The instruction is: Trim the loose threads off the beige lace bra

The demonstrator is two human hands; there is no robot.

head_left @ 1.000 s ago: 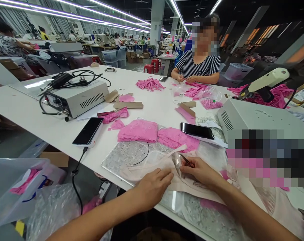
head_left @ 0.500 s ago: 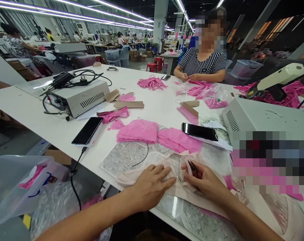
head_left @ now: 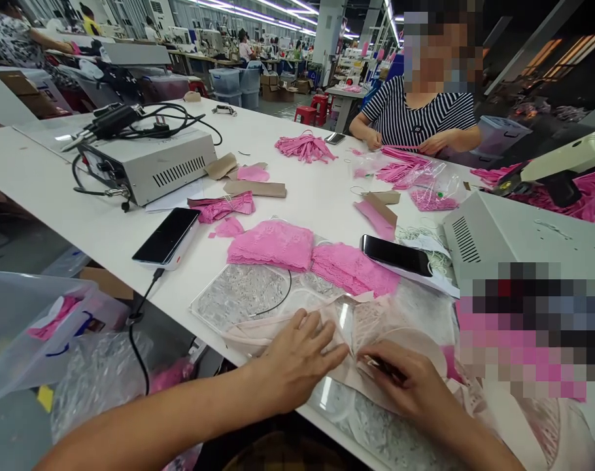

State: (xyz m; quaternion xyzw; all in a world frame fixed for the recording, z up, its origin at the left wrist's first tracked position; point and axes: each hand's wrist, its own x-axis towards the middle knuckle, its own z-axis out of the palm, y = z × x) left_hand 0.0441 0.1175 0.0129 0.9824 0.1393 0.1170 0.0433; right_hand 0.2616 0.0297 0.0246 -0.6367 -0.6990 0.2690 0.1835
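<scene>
A pale pink lace bra (head_left: 398,337) lies spread over the clear patterned sheet (head_left: 229,297) at the table's near edge. My left hand (head_left: 300,360) rests flat on its left half, fingers apart, holding nothing. My right hand (head_left: 408,379) is closed around small dark thread snips (head_left: 388,368), mostly hidden in the palm. Its fingertips touch the middle of the bra, close to my left thumb. Just beyond lie two stacks of bright pink lace, a left stack (head_left: 272,245) and a right stack (head_left: 351,268).
A phone on a power bank (head_left: 165,239) lies left, another phone (head_left: 395,255) right. A grey box machine (head_left: 145,163) with cables stands far left, a second machine (head_left: 523,242) at right. Across the table a co-worker (head_left: 420,121) handles pink straps. A clear bin (head_left: 37,333) stands lower left.
My right hand has turned down and lowered its fingers to the bra's middle; the snips' tips, visible before, are now mostly hidden. My left hand stays flat. The view has tilted down slightly.
</scene>
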